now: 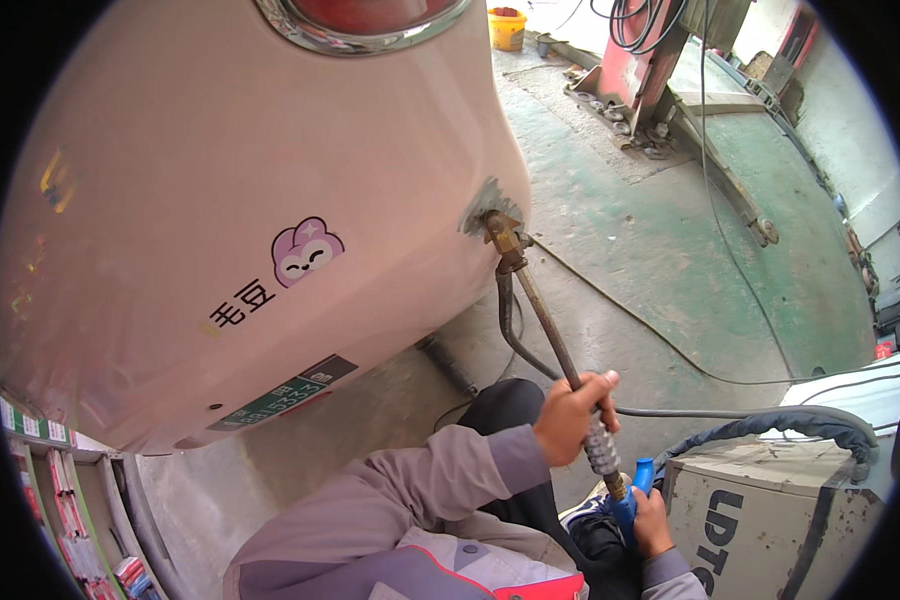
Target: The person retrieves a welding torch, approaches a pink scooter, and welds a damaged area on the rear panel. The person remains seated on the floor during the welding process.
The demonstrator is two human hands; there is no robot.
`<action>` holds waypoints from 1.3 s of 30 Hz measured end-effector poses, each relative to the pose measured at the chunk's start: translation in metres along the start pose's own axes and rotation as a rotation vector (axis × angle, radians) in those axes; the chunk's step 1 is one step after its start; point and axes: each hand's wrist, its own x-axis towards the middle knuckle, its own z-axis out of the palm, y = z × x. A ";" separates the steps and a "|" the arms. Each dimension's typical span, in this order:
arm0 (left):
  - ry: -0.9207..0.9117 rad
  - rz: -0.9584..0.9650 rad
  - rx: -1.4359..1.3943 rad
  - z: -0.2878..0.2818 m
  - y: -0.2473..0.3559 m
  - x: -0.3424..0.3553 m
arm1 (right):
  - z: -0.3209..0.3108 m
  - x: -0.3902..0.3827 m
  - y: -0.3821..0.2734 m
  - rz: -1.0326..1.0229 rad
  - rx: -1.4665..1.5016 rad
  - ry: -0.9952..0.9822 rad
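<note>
A slide-hammer dent puller (552, 325) runs slantwise from the pink car body (370, 150) down to my hands. Its brass-coloured head (507, 238) meets a sanded grey patch (477, 208) at the body's right corner. My left hand (575, 418) is closed round the rod at the upper end of the ribbed sliding weight (601, 447). Closed on the blue handle (625, 508) at the lower end is my right hand (653, 522). A thick dark cable (515, 335) joins the head and curves down behind my left hand.
To the right stands a worn beige machine cabinet (770, 520) with a sleeved cable (790, 428) over it. Other cables (660, 350) cross the green and grey floor. A red lift post (632, 60) and a yellow bucket (507, 30) stand farther off. Shelves (65, 500) hold goods at lower left.
</note>
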 end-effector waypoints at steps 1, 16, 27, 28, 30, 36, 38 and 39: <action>-0.010 0.028 0.068 -0.001 0.017 0.001 | 0.001 -0.001 0.001 -0.012 0.005 0.003; 0.114 0.225 0.333 0.008 0.026 -0.004 | -0.003 -0.005 0.005 0.023 0.085 0.120; -0.513 0.098 -0.422 -0.017 0.099 0.034 | -0.008 -0.025 -0.015 -0.070 0.102 0.247; -0.771 0.103 -0.506 -0.024 0.098 0.038 | -0.007 -0.026 -0.016 -0.048 0.087 0.234; -0.838 0.124 -0.461 -0.030 0.098 0.043 | -0.004 -0.017 -0.015 -0.032 0.058 0.209; -0.228 0.155 -0.140 0.012 0.101 0.020 | 0.026 0.023 0.023 0.007 0.139 -0.042; -0.079 0.184 -0.069 0.036 0.095 0.015 | 0.037 0.036 0.043 -0.069 0.171 -0.173; -0.030 0.210 -0.030 0.048 0.091 0.015 | 0.043 0.041 0.052 -0.168 0.167 -0.235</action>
